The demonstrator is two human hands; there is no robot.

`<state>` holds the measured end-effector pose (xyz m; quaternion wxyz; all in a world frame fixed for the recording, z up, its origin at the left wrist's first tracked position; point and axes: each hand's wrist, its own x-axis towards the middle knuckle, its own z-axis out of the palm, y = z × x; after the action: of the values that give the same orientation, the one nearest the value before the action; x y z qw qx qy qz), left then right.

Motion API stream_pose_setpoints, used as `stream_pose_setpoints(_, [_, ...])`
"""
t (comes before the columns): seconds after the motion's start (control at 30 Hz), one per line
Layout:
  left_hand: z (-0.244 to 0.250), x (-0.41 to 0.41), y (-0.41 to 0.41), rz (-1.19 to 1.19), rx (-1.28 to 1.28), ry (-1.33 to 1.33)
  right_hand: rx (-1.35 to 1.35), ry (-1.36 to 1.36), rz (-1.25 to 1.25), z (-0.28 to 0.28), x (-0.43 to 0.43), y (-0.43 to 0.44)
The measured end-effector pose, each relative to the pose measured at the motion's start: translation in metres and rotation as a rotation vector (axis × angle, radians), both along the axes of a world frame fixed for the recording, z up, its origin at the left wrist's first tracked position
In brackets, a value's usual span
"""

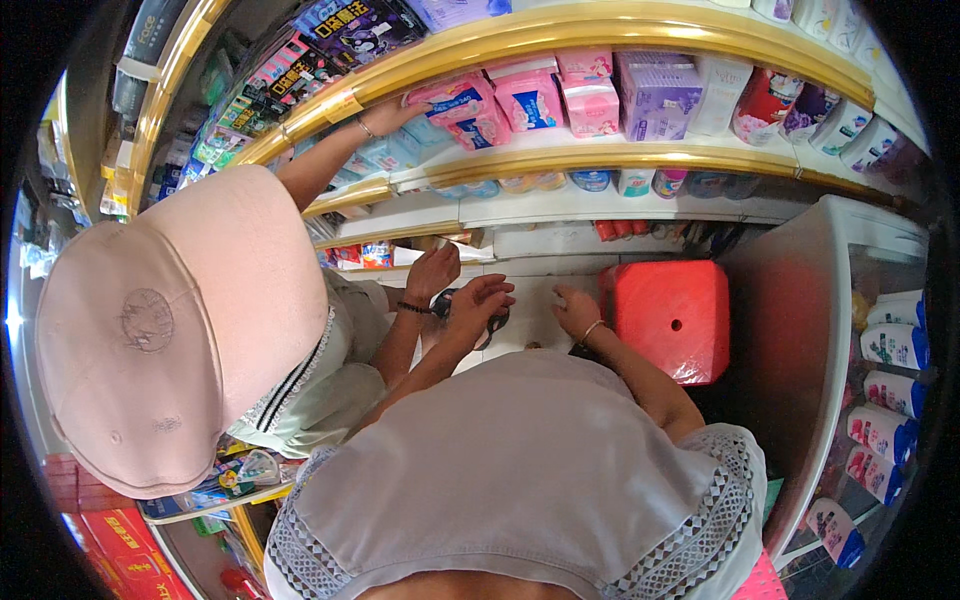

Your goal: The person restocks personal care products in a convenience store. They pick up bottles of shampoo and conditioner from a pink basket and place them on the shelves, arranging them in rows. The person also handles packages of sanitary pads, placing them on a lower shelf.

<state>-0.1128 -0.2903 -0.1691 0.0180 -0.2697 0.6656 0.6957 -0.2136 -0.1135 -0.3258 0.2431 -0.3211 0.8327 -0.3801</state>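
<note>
My left hand [478,306] hangs over the tiled floor with its fingers apart and nothing visible in it. Close beside it is another person's hand [435,270], with a dark bead bracelet [412,307] on the wrist. My right hand [576,312] is just left of a red plastic stool [667,319], its fingers curled; whether it holds something small cannot be made out. The other person's far hand [394,116] reaches to the shelf and touches pink packs of sanitary pads [461,112].
A person in a pink cap [135,322] stands close on my left. Gold-edged shelves [600,161] curve ahead, bearing pink packs, a purple carton [660,97] and bottles. At right, a white-framed cabinet [836,300] stands near several blue-capped bottles [892,345].
</note>
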Motion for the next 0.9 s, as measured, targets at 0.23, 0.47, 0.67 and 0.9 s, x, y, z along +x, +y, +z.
stream_pose_setpoints(0.23, [0.002,0.002,0.002,0.011,0.003,0.017,0.011,-0.042,-0.011,0.013,-0.002,0.006])
stream_pose_setpoints(0.47, [-0.009,0.01,0.007,0.032,0.014,-0.014,-0.029,0.033,0.008,0.002,-0.004,0.01])
stream_pose_setpoints(0.67, [-0.018,0.017,0.01,0.001,-0.058,-0.002,0.057,0.036,0.035,-0.026,-0.001,0.017])
stream_pose_setpoints(0.9, [-0.023,0.021,0.014,0.019,-0.055,-0.052,0.172,-0.028,0.092,-0.035,-0.002,0.037])
